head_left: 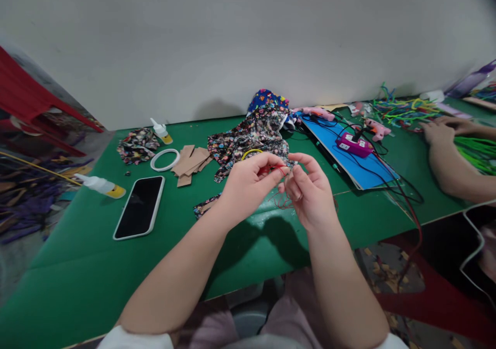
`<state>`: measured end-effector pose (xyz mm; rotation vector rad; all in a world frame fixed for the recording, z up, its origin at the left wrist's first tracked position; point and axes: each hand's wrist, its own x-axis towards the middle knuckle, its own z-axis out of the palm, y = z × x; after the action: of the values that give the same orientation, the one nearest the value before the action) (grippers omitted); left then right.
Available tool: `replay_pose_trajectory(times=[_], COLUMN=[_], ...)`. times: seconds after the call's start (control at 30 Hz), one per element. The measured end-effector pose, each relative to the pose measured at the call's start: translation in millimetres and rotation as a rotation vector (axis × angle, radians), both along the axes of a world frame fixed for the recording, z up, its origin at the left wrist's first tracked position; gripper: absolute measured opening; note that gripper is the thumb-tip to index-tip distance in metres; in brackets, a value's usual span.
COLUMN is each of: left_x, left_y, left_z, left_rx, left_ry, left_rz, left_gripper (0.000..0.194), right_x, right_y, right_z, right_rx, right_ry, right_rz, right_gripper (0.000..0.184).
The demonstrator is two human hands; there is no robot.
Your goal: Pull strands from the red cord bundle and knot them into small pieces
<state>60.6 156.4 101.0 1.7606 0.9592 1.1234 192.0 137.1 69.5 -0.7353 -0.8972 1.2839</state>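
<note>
Above the green table, my left hand (253, 181) is closed in a pinch on a thin red thread (282, 200), whose loose loops hang below both hands. My right hand (310, 191) meets it fingertip to fingertip, thumb and index finger pressed together; whatever they hold is too small to make out. Just behind the hands lies crumpled dark floral fabric (251, 132) with a yellow ring (251, 153) on it, partly covered by my left hand. A floral-edged strip of cardboard (205, 207) rests beside my left wrist.
To the left are a phone (140, 207), cardboard pieces (190, 162), a white ring (165, 160) and two glue bottles (106, 188). A blue folder (337, 147), a magenta power strip (354, 144), cables and pink glue guns (376, 130) lie right, near another person's arms (453, 153).
</note>
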Motion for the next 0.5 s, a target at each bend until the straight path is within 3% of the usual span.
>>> replay_pose_trajectory(times=[0.4,0.5], left_x=[0.9,1.6], left_y=[-1.9,-2.3], left_z=[-2.8,-4.3], left_rx=[0.010,0.042], left_ry=[0.047,0.052], left_rz=[0.033,0.054], left_gripper=[0.019,0.013], right_x=[0.1,0.3], right_y=[0.3,0.1], right_z=[0.5,0.4], right_rx=[-0.008,-0.004], right_ry=[-0.017,-0.025], right_rz=[-0.027,-0.029], right_gripper=[0.015,0.014])
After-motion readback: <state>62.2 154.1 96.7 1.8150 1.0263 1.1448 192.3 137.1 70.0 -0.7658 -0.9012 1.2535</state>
